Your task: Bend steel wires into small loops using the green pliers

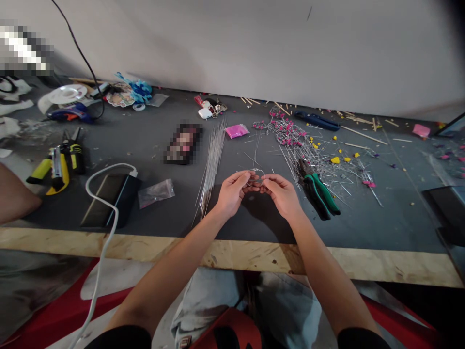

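Note:
A thin silvery wire (258, 169), bent into a curve, is held between my two hands above the front middle of the table. My left hand (234, 193) pinches its left part between thumb and fingers. On the other side, my right hand (280, 193) pinches the wire with the thumb over the fingers. The finer shape of the wire is too small to make out. Left of my hands lies a bundle of straight wires (213, 162). Close to my right hand rest pliers with green and black handles (319, 191). Beyond them is a pile of wire pieces with pink bits (288, 133).
A pink packet (237, 131) lies behind my hands. To the left are a power bank (109, 199) with a white cable, a small plastic bag (156, 193) and yellow-black tools (60, 167). A navy cutter (317, 120) lies back right. Another person's arm (16, 194) shows at far left.

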`<state>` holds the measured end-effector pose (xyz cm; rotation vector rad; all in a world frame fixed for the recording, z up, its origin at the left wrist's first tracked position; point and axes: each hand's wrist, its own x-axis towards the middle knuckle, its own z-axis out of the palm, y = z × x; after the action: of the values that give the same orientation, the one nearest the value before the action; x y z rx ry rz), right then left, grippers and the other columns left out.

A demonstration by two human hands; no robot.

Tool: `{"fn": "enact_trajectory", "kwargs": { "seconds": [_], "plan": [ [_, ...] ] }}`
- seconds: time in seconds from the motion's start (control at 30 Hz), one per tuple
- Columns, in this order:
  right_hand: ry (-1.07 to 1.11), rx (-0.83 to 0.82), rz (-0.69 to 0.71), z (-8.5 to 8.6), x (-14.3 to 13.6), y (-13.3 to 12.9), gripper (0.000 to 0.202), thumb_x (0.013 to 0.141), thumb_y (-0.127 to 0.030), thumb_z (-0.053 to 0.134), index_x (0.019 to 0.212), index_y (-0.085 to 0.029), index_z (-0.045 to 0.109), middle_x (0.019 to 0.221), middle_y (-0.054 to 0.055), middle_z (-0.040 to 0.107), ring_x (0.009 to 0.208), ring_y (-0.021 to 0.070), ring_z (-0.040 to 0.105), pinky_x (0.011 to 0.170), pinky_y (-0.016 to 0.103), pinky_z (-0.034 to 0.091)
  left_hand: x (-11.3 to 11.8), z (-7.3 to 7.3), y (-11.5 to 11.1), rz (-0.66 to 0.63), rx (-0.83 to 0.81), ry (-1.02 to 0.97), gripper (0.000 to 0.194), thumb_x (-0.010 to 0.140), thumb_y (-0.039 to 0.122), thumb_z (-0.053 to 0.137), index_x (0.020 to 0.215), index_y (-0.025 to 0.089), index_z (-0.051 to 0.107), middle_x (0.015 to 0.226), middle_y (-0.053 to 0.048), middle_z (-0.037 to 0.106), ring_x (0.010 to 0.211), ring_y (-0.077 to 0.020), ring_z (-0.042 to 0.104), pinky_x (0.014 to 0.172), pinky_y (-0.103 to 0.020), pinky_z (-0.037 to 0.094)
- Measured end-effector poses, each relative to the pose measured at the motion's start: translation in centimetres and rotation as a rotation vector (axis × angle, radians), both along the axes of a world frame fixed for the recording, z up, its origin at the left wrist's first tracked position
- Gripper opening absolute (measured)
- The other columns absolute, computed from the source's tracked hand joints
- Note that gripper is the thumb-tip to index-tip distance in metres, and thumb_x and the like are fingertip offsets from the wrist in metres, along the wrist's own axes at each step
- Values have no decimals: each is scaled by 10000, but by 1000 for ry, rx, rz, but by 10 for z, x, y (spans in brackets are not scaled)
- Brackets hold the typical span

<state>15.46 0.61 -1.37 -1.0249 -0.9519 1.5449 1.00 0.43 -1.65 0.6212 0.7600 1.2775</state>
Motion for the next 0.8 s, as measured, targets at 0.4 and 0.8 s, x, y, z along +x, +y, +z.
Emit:
{"fn": "enact_trajectory", "kwargs": {
  "seconds": [0.4, 0.8],
  "plan": [
    [-45, 18, -58, -8, 1, 1, 175, 721, -327, 685, 873, -241, 686, 678, -32, 633, 656, 111, 577, 704, 278, 470, 3, -3, -1, 49, 47, 105, 233, 749, 326, 674, 874, 131, 687, 839, -65, 707, 770, -162, 674, 733, -299, 555],
    [-518, 151, -114, -8, 2, -1, 265, 767, -392, 608, 944, -214, 690, 925, 34, 706, 856, 182, 643, 805, 317, 484, 5, -11, -1, 57, 113, 290, 274, 769, 369, 641, 892, 130, 695, 900, -79, 711, 768, -178, 683, 742, -334, 573]
  ]
}}
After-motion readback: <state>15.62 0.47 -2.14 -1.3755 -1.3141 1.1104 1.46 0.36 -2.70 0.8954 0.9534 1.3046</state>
